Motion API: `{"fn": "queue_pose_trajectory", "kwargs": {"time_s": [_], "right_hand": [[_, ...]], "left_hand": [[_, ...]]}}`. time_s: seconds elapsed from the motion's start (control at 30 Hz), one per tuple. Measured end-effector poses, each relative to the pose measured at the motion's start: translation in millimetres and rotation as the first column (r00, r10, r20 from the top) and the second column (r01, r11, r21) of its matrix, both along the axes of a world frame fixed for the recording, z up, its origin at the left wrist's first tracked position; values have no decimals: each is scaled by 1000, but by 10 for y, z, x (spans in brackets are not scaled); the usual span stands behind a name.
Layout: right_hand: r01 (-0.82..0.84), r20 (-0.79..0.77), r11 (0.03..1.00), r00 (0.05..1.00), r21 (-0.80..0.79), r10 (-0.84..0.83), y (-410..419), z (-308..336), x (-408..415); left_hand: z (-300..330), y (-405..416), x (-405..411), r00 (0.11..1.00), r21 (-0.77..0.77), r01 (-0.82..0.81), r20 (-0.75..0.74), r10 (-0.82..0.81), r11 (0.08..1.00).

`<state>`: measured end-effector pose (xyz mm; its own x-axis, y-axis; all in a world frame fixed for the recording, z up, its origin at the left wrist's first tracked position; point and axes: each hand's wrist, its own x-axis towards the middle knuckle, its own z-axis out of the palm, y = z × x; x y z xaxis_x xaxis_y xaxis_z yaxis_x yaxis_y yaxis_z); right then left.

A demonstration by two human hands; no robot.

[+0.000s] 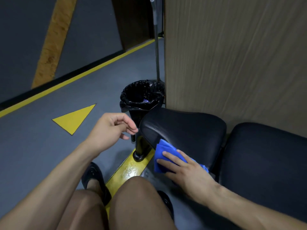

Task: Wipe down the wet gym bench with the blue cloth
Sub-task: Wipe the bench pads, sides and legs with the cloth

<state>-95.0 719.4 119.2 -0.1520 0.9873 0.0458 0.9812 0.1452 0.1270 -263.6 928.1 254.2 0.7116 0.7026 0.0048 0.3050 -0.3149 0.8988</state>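
Fingers (131, 130) of the left hand (109, 128) hang loosely curled and hold nothing, hovering in the air just beside the near-left end of the worktop (187, 130), apart from it. To its right, the right hand (184, 166) lies flat with straight fingers pressing the blue cloth (162, 151) against the front edge of the dark padded seat; the cloth is folded and sticks out past the fingertips toward 11 o'clock. From those fingertips the unwiped stretch of this pad runs away toward 1 o'clock, up to the wooden panel (232, 55) behind, and its rounded left end lies toward 11 o'clock, close by. The pad's long axis seems to run roughly from 10 to 4 o'clock, carrying on into a second pad (265, 155) at 3 o'clock across a narrow gap. The right hand is clearly the nearer one for the wiping, being already on the cloth. Wetness on the pad cannot be told, beyond a sheen near the cloth.
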Motion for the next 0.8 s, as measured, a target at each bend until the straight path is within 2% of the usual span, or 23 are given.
{"fn": "queue_pose_trajectory", "kwargs": {"time_s": [0.13, 0.27, 0.4, 0.5, 0.63, 0.8], "right_hand": [[54, 79, 998, 995, 26, -56, -332, -86, -59], [90, 78, 993, 992, 70, -96, -169, -59, -106], [209, 25, 977, 977, 46, -210, 165, -42, -152], [241, 68, 971, 968, 14, -241, 437, -85, -179], [274, 131, 961, 953, 23, -275, 967, -113, -287], [291, 73, 956, 954, 21, -292, 1357, -155, -254]], "left_hand": [[179, -67, 51, 994, 50, 108, -36, -106, 993], [242, 136, 49, 988, 75, 151, -33, -149, 986], [-54, 442, 60, 982, 54, 191, -24, -190, 980], [-445, 718, 130, 970, 56, 239, -55, -236, 969], [-778, 1100, 385, 941, 109, 333, -105, -322, 937], [-927, 1446, 788, 897, 189, 442, -94, -432, 877]]}}
